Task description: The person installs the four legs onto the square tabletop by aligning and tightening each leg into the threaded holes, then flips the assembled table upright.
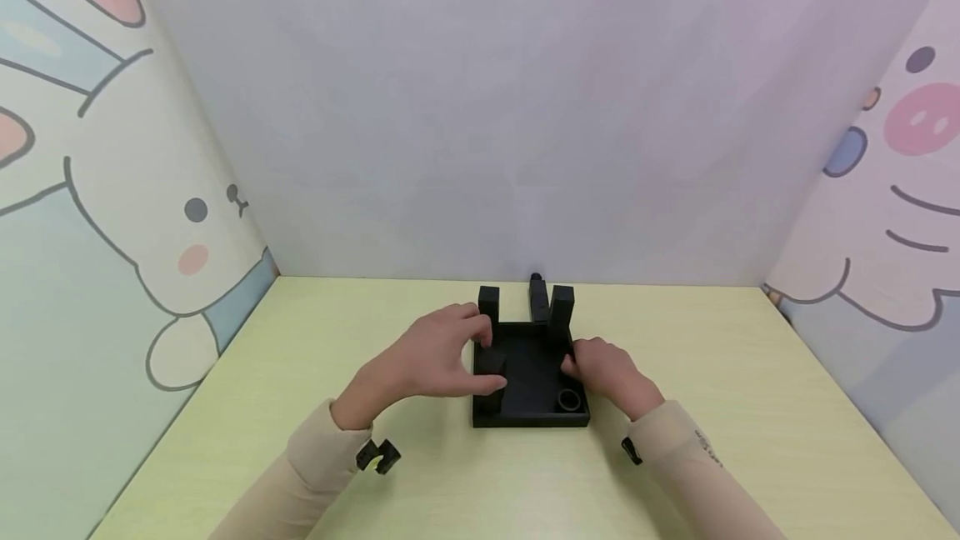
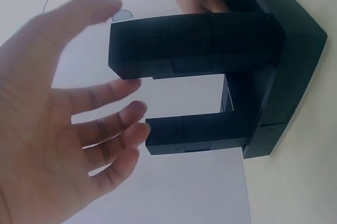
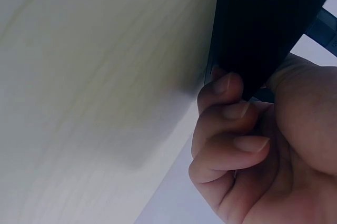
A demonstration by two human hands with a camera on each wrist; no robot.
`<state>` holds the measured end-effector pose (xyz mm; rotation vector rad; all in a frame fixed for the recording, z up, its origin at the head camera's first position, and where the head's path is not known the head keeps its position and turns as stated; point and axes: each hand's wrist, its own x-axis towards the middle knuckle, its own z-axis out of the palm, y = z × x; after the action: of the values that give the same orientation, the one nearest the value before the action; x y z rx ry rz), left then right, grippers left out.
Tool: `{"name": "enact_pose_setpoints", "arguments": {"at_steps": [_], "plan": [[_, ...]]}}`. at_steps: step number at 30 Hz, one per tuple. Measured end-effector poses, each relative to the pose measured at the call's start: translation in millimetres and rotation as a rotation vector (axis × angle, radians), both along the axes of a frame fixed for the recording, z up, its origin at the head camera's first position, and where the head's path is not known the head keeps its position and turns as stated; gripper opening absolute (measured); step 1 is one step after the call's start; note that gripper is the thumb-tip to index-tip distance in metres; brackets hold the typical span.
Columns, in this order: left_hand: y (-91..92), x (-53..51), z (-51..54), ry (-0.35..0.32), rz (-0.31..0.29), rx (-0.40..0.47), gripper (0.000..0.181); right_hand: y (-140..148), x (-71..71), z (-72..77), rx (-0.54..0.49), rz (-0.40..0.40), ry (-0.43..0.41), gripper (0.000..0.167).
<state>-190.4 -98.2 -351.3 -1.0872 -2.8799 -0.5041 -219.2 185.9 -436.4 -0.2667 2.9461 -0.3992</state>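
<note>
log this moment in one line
left hand: spread around near-left upright black rectangular post, contact unclear | right hand: grips shallow black rectangular tray

- The black tray (image 1: pixel 534 386), low-walled, lies on the table (image 1: pixel 712 373) with its open side up.
- The near-left post (image 1: pixel 490 394), the far-left post (image 1: pixel 489 298) and the far-right post (image 1: pixel 562 307) are black, square-edged, standing upright at its corners.
- A dark ring (image 1: pixel 569 409) sits in its near-right corner.
</note>
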Motion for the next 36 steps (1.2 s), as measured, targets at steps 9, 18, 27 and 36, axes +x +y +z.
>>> {"name": "enact_pose_setpoints", "arguments": {"at_steps": [9, 18, 27, 36], "plan": [[-3.4, -0.4, 0.1, 0.014, -0.038, 0.018, 0.022, -1.0, 0.0, 0.4, 0.001, 0.002, -0.002, 0.025], [-3.4, 2.3, 1.0, 0.005, -0.001, 0.033, 0.034, -0.5, 0.9, -0.2, 0.003, 0.007, 0.008, 0.024], [-2.0, 1.8, -1.8, 0.081, -0.013, 0.037, 0.026, -1.8, -0.8, -0.4, 0.008, 0.007, 0.002, 0.026], [-8.5, -4.3, -2.4, -0.011, -0.13, 0.073, 0.025, -0.9, 0.4, -1.1, 0.011, 0.006, 0.01, 0.024]]}}
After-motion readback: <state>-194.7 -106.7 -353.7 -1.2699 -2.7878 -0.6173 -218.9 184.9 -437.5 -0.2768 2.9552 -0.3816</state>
